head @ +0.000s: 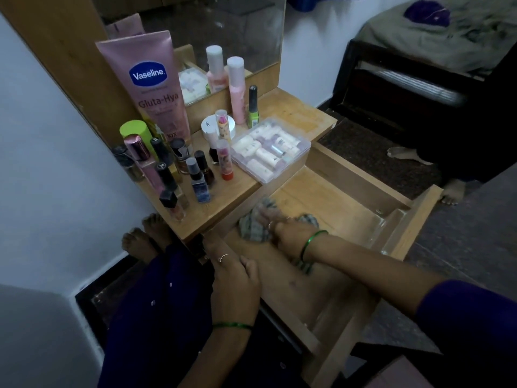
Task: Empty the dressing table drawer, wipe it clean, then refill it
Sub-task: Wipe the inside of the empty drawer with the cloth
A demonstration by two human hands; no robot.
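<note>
Left hand (233,284) grips the near side wall of the pulled-out drawer (414,219), fingers curled over its edge. Farther in, the right hand (282,233) presses a checked cloth (251,225) against the drawer's bare wooden floor. Beyond, bottles and a clear plastic box (270,148) crowd the dressing table top (302,113).
</note>
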